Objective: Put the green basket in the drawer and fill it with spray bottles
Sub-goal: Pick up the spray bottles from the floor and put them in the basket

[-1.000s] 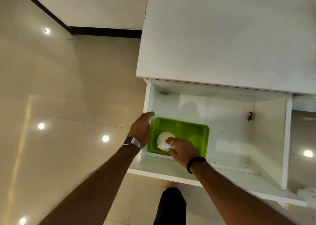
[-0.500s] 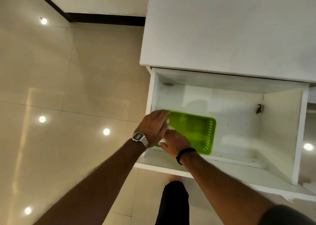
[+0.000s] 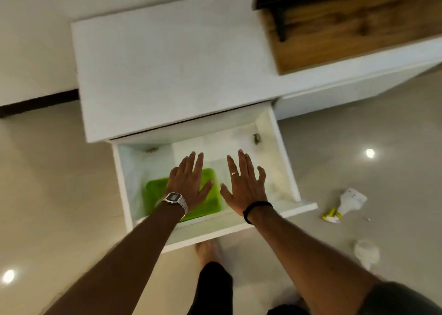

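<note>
Both hands are hovering spread and empty, left hand (image 3: 189, 183) above the green basket (image 3: 155, 195) sitting in the drawer (image 3: 283, 157) near its front-left corner. Beyond, spray bottles (image 3: 344, 206) are lying on the floor, risking being kicked or stepped on.

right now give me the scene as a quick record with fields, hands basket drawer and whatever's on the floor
left hand: open, fingers spread, empty, over the green basket
right hand: open, fingers spread, empty, over the bare drawer floor right of the basket
green basket: inside the drawer, in its left half; contents hidden by the left hand
drawer: pulled open, white
spray bottle: white with a yellow nozzle, lying on the floor right of the drawer
second white object: on the floor nearer the person, too blurred to identify
</note>
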Demonstrator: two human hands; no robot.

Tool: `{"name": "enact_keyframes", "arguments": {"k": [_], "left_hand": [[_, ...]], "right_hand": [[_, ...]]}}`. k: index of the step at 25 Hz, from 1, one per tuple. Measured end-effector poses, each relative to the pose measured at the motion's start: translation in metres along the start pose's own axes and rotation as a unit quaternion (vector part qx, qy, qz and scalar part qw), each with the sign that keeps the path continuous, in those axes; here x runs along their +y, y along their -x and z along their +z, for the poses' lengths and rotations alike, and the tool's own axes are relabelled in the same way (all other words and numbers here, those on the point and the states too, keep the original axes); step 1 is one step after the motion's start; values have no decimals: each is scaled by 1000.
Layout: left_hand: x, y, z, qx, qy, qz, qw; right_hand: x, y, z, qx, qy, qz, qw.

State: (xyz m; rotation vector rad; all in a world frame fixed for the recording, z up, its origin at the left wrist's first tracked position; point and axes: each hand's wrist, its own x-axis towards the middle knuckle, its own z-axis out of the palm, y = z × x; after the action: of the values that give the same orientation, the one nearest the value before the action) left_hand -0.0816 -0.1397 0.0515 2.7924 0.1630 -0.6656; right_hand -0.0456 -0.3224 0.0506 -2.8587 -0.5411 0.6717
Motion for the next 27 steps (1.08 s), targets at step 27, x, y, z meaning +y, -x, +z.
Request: {"name": "enact_keyframes", "arguments": {"k": [27], "left_hand": [[646, -24, 483, -158, -324, 452, 816]], "right_hand": [[625, 359, 318, -44, -233, 488, 840]]}}
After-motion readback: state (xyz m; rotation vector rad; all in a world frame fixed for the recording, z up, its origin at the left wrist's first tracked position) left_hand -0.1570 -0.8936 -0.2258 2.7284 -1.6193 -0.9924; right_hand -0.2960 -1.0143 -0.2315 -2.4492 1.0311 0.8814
